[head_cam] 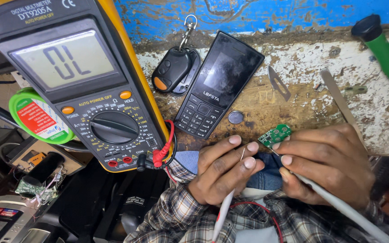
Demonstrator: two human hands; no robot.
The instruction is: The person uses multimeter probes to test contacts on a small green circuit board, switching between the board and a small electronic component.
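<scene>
Looming right up at the lens, the yellow multimeter fills the top left, its grey screen lit and its dial turned, red and black leads plugged in at the bottom. Below it, 2 hands work close together over a lap in blue denim and plaid sleeves. The left hand has its fingers curled shut around a thin white probe, the metal tip poking up between the fingertips. The right hand pinches a small green circuit board between thumb and fingertips at the bench edge, while a grey probe runs under its palm, fingers folded around it. Both wrists are bent inward, knuckles up, tips nearly meeting at the board. On the worn white bench lie a black keypad phone, a black key fob, a coin cell, a loose scalpel blade and a green-handled tool, with a green tape roll at the left. Risky spot, I'd say: the board is held only by its edge, so a hard push from either tip could flick it out of that pinch, and a slip could bridge 2 neighbouring pads.
</scene>
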